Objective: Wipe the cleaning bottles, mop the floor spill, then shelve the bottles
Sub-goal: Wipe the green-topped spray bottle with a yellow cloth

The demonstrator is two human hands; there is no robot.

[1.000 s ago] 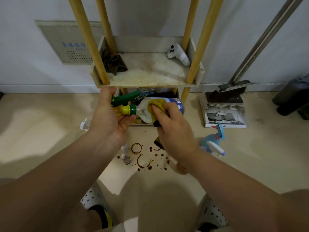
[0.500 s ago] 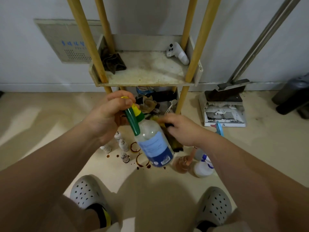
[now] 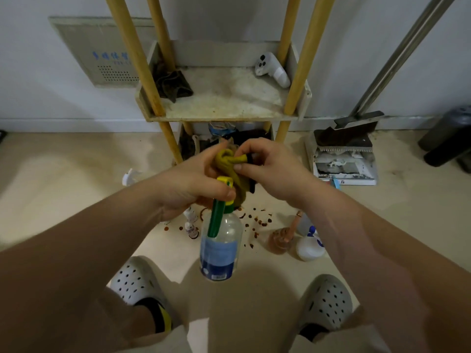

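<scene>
Bottle [image 3: 220,248]: it hangs upright from your left hand [image 3: 193,184], above the floor between your feet and at the near edge of the spill [image 3: 257,220].
Axis: vertical, spray head up, base down.
Left hand: your fingers curl round the spray head, and the green trigger points down along the neck.
Right hand [image 3: 270,171]: your thumb and fingers pinch the bunched cloth [image 3: 229,164].
Key relation: the cloth sits just above the spray head, so the body lies straight below your right fingers. The wipe likely runs down that axis.
Pose: your forearms converge and your hands meet over the head.
</scene>
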